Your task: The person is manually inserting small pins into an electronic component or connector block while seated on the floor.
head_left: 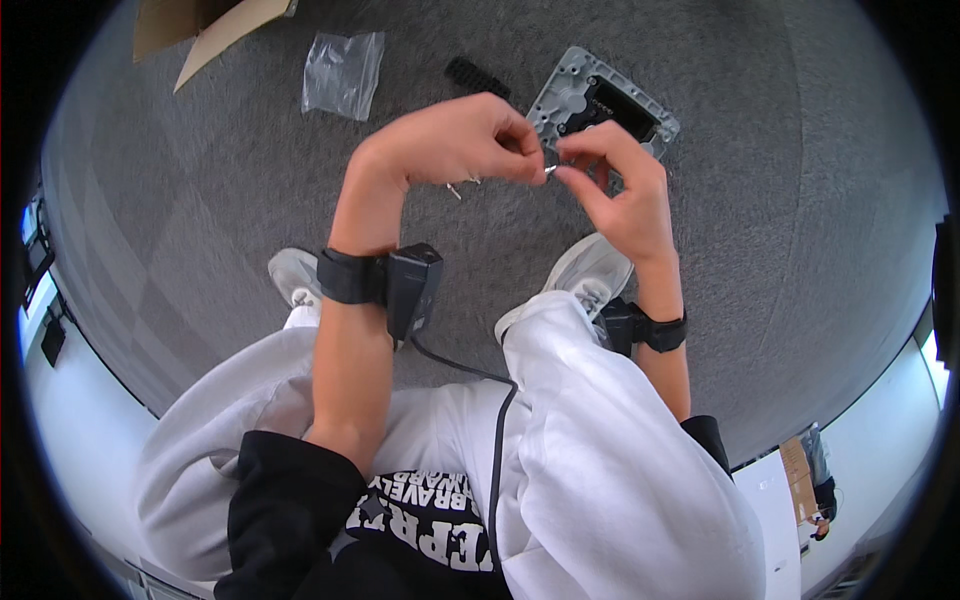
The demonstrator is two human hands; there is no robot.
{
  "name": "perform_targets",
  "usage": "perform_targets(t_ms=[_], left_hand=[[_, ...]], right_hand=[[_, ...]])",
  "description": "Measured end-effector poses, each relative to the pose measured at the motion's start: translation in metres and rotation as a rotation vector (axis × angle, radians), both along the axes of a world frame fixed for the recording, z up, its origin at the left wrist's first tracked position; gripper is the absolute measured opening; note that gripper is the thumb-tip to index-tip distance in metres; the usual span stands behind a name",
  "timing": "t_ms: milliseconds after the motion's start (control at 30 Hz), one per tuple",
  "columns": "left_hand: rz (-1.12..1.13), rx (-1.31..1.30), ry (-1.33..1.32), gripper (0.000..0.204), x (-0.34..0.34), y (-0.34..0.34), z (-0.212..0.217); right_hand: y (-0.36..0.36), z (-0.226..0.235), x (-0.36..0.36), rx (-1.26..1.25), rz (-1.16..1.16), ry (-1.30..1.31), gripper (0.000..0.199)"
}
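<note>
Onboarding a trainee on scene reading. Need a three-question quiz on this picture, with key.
1. True or false: the clear plastic bag lies to the right of the grey-and-black housing.
2. Fill in: the left wrist strap is coloured ____.
3. What shows between the left hand and the right hand?

Key:
1. False; the clear plastic bag lies to the left of the grey-and-black housing.
2. Black.
3. A small silvery piece, at the fingertips.
</note>
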State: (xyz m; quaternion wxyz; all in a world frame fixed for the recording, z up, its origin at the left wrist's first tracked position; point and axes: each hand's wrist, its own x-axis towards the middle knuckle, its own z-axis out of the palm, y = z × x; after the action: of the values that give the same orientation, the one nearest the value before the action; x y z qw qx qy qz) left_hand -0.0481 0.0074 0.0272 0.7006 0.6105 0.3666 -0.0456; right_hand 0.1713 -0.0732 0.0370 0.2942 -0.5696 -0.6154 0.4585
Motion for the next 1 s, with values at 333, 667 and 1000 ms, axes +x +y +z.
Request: perform_targets(t_ms=[333,667,1000], left_hand=[[-0.005,-0.153,0.038,0.015,-0.003,-0.001,0.002],[0.372,-0.105,0.135,0.014,0.005,-0.003,-0.022],[0.339,0.1,0.443,0.027,-0.027,0.0,-0.033]], right_hand=[[0.001,-0.01,-0.001,0.126,0.164,0.128,0.012],[0.009,-0.017,0.063,0.088,-0.244,-0.21,0.009],[0.01,-0.04,0.046,0.25,-0.165,-0.448,0.01]])
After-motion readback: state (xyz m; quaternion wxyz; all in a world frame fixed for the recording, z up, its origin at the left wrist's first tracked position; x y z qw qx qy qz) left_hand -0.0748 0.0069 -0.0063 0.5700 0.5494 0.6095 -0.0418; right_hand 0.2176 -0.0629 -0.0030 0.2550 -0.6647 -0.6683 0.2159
